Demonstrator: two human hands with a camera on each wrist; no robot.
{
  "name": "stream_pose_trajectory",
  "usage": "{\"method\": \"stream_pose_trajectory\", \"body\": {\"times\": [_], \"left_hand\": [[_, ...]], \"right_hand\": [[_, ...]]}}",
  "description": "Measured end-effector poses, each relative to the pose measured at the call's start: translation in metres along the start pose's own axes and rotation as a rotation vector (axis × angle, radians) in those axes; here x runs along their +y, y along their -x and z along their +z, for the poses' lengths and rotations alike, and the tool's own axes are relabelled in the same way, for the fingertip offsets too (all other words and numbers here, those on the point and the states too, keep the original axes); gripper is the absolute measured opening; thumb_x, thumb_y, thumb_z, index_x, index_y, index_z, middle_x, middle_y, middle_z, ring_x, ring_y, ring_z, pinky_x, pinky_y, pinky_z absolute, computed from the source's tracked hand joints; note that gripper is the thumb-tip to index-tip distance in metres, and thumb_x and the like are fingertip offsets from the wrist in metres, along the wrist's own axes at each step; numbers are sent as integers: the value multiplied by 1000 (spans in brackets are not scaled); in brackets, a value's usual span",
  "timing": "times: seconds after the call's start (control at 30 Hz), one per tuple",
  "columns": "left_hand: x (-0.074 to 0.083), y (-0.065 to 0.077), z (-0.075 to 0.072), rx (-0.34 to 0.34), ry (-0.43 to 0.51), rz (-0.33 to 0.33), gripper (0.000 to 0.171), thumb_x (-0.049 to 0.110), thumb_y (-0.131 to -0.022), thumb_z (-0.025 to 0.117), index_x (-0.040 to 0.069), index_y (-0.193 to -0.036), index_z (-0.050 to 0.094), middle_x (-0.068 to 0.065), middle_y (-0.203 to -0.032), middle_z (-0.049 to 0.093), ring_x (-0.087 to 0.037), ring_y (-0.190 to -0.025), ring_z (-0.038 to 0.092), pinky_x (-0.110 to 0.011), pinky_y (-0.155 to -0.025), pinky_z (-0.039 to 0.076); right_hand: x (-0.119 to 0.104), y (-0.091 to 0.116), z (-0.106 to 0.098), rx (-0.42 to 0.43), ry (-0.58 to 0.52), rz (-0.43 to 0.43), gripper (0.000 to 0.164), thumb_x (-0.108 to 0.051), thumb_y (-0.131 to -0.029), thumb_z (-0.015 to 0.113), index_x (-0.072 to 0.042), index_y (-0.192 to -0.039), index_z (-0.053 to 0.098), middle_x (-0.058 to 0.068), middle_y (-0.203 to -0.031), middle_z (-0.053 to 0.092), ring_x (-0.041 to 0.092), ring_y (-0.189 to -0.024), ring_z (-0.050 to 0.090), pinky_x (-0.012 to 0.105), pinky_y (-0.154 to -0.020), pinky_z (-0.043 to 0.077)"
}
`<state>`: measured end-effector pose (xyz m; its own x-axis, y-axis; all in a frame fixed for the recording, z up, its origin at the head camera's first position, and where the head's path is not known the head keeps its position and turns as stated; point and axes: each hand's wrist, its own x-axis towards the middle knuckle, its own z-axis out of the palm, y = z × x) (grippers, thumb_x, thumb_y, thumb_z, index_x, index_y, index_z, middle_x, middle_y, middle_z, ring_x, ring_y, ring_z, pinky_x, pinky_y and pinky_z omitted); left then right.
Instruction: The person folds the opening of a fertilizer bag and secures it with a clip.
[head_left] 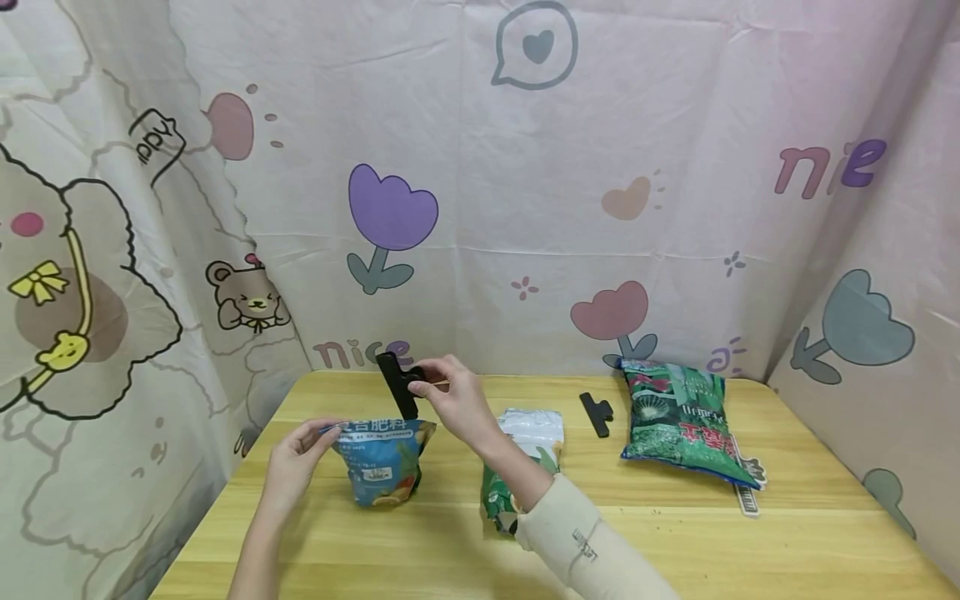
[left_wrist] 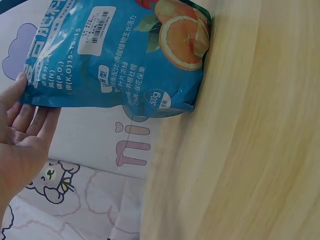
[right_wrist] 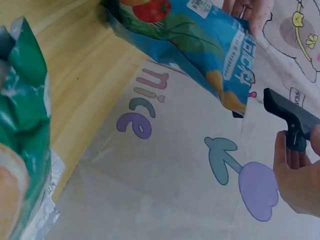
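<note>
And the left hand pinches a top corner of the blue bag, upright on the wooden table, while the right hand grips a black clip near the bag's top edge, just apart from it! Over to the right, a second clip lies between the green-and-white bag and the dark green bag.
</note>
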<state>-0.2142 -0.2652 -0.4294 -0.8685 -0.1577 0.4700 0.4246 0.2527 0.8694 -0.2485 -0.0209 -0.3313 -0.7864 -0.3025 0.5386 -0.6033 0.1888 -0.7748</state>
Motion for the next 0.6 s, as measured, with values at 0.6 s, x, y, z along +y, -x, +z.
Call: {"method": "stream_pose_trajectory", "body": {"times": [0.6], "left_hand": [[25,3,4,20,-92,-141,30,18,-90,61,-8,-105,61,17,-91,64,4,-88,56,-11,-76,43]], "right_hand": [[7,0,8,-20,59,-49,23,-7,-85,64,3,-107,64,1,-84,47,13,-78,55,19,-69,49]]}}
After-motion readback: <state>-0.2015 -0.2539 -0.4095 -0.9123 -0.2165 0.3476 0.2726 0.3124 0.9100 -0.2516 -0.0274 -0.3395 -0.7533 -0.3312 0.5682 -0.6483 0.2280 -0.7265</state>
